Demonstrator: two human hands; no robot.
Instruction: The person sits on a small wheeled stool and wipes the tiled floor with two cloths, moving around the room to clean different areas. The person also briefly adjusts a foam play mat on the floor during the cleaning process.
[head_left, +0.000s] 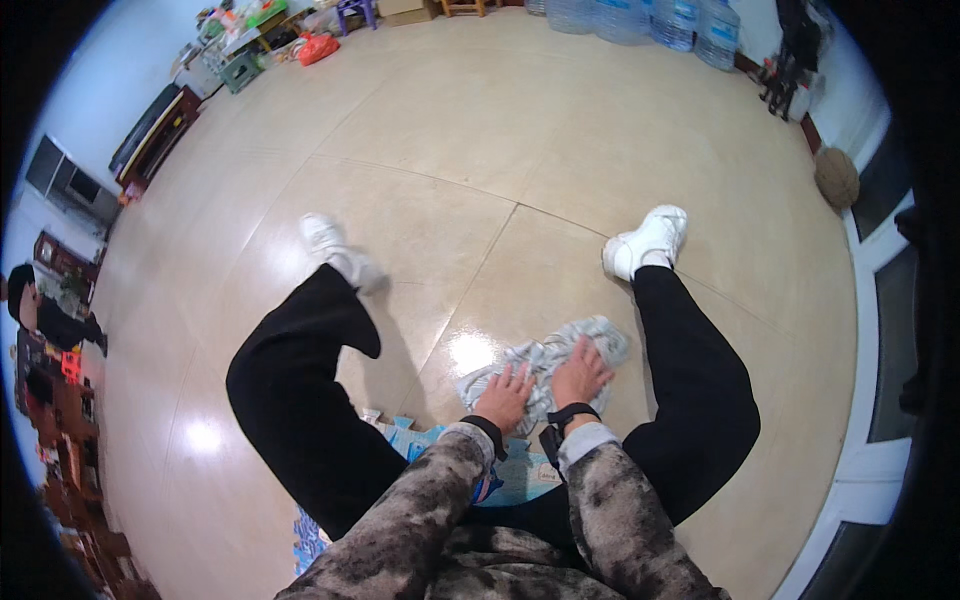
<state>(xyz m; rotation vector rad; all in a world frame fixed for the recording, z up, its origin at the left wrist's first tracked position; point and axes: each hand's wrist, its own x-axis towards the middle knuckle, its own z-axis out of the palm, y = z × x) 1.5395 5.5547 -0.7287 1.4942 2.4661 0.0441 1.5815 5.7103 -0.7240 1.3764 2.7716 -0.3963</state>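
A crumpled white-and-grey cloth (544, 360) lies on the tiled floor between my legs. My left hand (505, 397) presses on the cloth's near left part with its fingers spread. Farther right, my right hand (583, 373) rests on the cloth, slightly blurred, fingers stretched forward. Neither hand shows a clear grip on the fabric. Just below the hands, a blue printed foam mat (517, 476) with jigsaw edges shows partly under my arms and legs.
My white shoes (651, 244) stand on the floor to both sides. Large plastic water bottles (671, 26) line the far wall. A red plastic bag (318, 49) lies at the far left. A person (56, 322) is at the left edge. A white-framed door (862, 300) borders the right.
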